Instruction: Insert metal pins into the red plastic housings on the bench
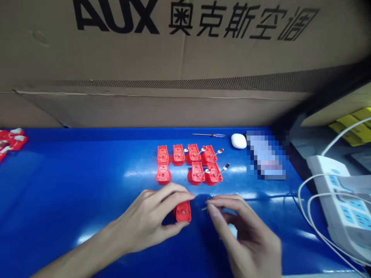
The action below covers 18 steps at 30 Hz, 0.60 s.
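Over at the far left, a small heap of red plastic parts (11, 141) with white pieces, cut off by the frame at the edge of a blue workbench (87, 170). Behind the bench's far side, a large cardboard box (145, 50) printed with AUX and Chinese characters. Near the front of the bench, the left hand (142, 220) curled over a red plastic housing (183, 211), fingers and thumb closed around its sides. Farther off, seven more red housings (188, 164) in two loose rows, thin metal strips sticking out of five, none visible on the two leftmost. Beyond those rows, a slim screwdriver (208, 135) lying flat. Just right of the held housing, the right hand (246, 231), thumb and forefinger pinched on a small metal strip (209, 200), mostly hidden by the fingers and not touching the housing. Past the hand, a white earbud case (239, 141) beside a pixelated, unreadable object (265, 154). At the far right, a white power strip (333, 185) with blue sockets, looped white cables (307, 208) running from it, and a yellow package (352, 127) farther back.
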### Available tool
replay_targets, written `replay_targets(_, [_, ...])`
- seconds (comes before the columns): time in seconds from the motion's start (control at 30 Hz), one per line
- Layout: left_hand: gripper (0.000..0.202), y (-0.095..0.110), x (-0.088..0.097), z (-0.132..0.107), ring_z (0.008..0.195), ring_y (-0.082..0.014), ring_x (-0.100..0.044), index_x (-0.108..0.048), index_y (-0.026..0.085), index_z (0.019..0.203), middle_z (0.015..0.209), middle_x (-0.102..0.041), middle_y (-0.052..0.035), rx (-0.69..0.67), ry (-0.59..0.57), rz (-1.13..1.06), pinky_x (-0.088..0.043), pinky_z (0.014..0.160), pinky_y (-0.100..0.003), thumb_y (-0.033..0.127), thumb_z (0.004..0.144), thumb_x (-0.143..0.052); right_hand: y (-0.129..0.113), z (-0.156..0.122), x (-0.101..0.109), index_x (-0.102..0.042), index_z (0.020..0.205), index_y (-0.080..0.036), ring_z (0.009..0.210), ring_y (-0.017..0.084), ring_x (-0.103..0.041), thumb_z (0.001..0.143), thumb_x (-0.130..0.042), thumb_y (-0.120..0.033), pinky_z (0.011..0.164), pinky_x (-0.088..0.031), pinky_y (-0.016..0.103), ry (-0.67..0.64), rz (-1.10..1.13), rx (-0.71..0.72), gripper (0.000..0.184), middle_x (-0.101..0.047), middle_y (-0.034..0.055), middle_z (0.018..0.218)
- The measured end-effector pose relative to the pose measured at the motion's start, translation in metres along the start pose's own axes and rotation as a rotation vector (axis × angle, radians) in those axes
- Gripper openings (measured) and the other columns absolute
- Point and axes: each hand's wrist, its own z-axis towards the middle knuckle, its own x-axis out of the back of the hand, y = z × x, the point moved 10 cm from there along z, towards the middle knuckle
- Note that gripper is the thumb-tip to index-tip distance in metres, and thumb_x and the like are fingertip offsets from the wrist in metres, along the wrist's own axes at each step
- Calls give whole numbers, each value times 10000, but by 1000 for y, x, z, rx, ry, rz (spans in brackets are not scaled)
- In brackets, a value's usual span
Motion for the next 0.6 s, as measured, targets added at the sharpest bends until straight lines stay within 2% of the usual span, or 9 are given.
replay_targets(0.1, [517,0,-1,-1,1257,-219,-740,-546,307,1519,1450,-691,-51,5,-15,12,-619,879,-298,294,1037,-730,18,3,25,-821,1057,-232,508,131,-606,964,-832,-430,471,-507,241,103,-91,-148,219,-765,7,788])
replay_targets(0.2, [511,0,0,-2,1254,-220,-741,-554,297,1516,1443,-698,-61,-1,-11,16,-617,885,-294,291,1036,-730,28,3,33,-833,1109,-227,501,135,-623,926,-862,-475,444,-494,233,132,-74,-194,310,-789,23,814])
replay_targets(0.33, [519,1,1,0,1224,-219,-750,-559,290,1507,1427,-702,-66,-8,3,13,-618,875,-295,290,1023,-748,36,0,17,-829,1121,-234,555,130,-612,980,-810,-453,495,-510,238,25,-71,-205,260,-775,24,874])
replay_targets(0.47, [497,2,3,2,1185,-210,-759,-562,282,1494,1416,-701,-62,-13,10,11,-620,852,-296,293,1030,-739,24,-1,-6,-817,1119,-263,603,125,-571,1061,-719,-339,576,-500,255,-103,-94,-28,137,-714,-5,864])
replay_targets(0.6, [473,2,3,2,1178,-213,-758,-565,271,1493,1408,-704,-75,-26,17,5,-618,866,-308,309,1047,-719,21,-1,-16,-792,1155,-272,738,168,-620,1091,-671,-295,664,-507,294,-139,-126,35,138,-734,19,974])
